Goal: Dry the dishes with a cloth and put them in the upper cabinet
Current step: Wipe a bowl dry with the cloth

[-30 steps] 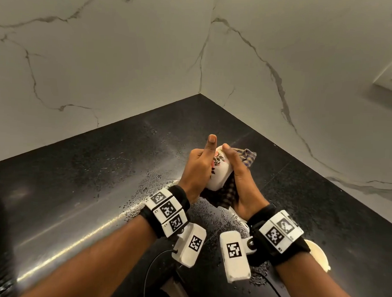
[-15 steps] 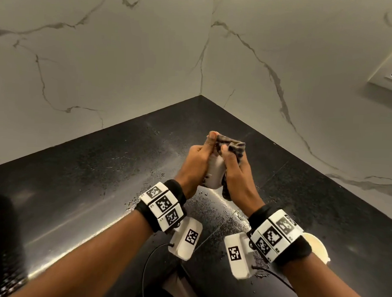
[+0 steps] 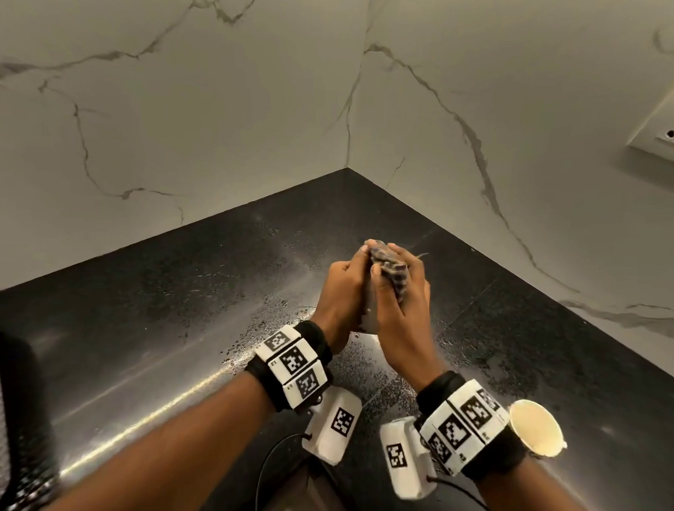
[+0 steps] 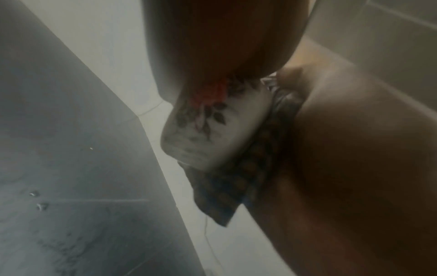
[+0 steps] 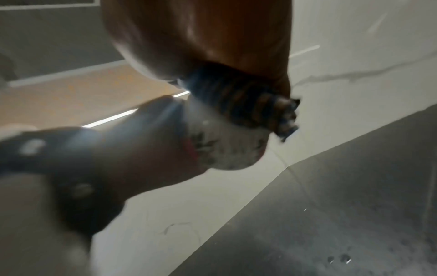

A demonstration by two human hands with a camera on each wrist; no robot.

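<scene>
A black speckled counter (image 3: pixel 139 324) fills an inside corner between two walls of white marble with grey veins (image 3: pixel 179 113). Water drops lie scattered on the counter under and around the hands, and a bright streak of light runs across it toward the lower left. A white wall socket (image 3: pixel 669 123) sits on the right wall at the edge of the head view.

Both hands are held together above the counter, clear of its surface. The left hand (image 3: pixel 341 290) curls round a small white cup with a red and dark leaf print (image 4: pixel 208 130), gripping it from the left side. The right hand (image 3: pixel 398 316) holds a dark checked cloth (image 3: pixel 390 273) bunched against the cup, the fingers (image 3: pixel 412 264) wrapped over the cloth at the top and the thumb pressed in beside it. In the left wrist view the cloth lies between the cup and the right palm and hangs in a point below the cup. In the right wrist view a wad of the cloth bulges out above the cup.

Black wristbands with white square-coded tags sit on both wrists. A cream-coloured round cup (image 3: pixel 536 428) stands on the counter just beside the right wrist, its open mouth facing up.
</scene>
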